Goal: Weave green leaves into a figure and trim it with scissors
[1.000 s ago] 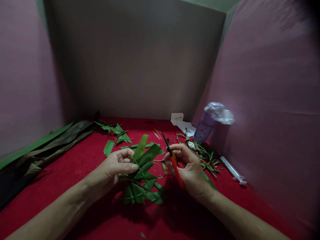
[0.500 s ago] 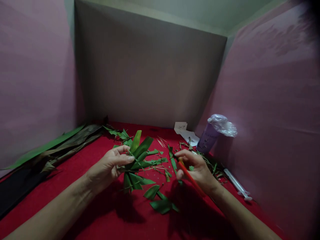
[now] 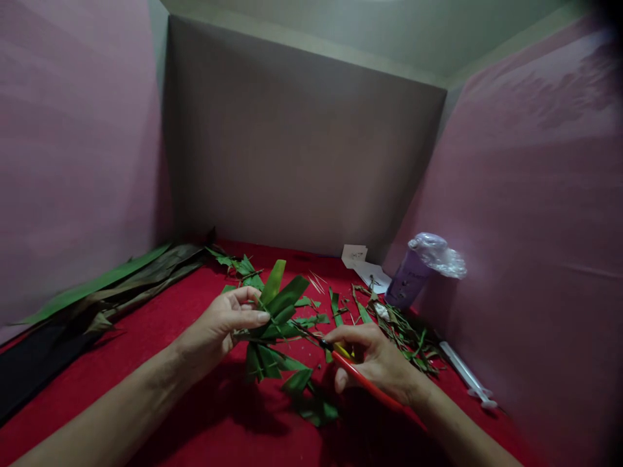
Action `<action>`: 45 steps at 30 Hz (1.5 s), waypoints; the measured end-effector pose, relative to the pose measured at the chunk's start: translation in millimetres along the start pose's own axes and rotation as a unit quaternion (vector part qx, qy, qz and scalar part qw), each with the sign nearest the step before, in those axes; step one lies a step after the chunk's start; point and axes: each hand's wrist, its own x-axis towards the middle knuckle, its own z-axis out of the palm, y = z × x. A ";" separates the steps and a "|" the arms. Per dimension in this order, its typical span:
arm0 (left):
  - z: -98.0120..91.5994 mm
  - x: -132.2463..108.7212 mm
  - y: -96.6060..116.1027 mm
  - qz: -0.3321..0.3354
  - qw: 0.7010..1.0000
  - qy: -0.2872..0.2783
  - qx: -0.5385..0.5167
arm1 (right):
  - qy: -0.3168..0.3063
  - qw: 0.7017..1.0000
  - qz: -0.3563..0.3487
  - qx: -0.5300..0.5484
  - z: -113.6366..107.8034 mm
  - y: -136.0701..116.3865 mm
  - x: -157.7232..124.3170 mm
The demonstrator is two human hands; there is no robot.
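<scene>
Between thumb and fingers, my left hand (image 3: 231, 321) pinches a bundle of cut and folded green leaves (image 3: 287, 295), fanned out, with thin sticks through it. My right hand (image 3: 372, 363) is closed round red-handled pliers (image 3: 363, 378), which have a dark pivot and some yellow on the grip. The pliers' head points left, at the bundle's right side; I cannot tell whether its jaws touch a leaf or stick. Just below, another folded leaf piece (image 3: 314, 408) lies on the red cloth (image 3: 195, 405), partly overlapped by the bundle.
Long leaves (image 3: 146, 275) and a black strip (image 3: 43, 363) lie at left. Toothpick-like sticks (image 3: 317, 282) and leaf scraps are scattered behind the hands. To the right are white papers (image 3: 372, 275), a purple cup (image 3: 409, 282) with plastic wrap, a twig heap (image 3: 409, 334) and a syringe (image 3: 467, 375).
My right hand has moved left and slightly down, bringing the pliers' head to the leaf bundle. My left hand keeps its pinch, and the camera view has shifted slightly.
</scene>
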 end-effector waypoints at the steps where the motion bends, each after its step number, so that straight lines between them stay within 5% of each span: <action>1: -0.2 0.3 -1.1 -0.002 1.000 -0.001 0.000 | -0.009 1.000 0.003 0.016 0.4 1.6 -0.6; 7: -2.7 3.5 -5.5 -0.001 1.000 -0.013 0.021 | -0.058 0.991 0.021 0.115 3.3 5.4 -3.7; 18: -2.0 4.1 -7.9 0.003 0.999 -0.025 0.041 | -0.033 0.998 0.024 0.050 -0.2 7.8 -3.1; 45: 0.2 2.9 -6.0 -0.015 0.999 -0.016 0.048 | -0.030 0.994 0.040 0.101 -2.1 -9.2 -1.1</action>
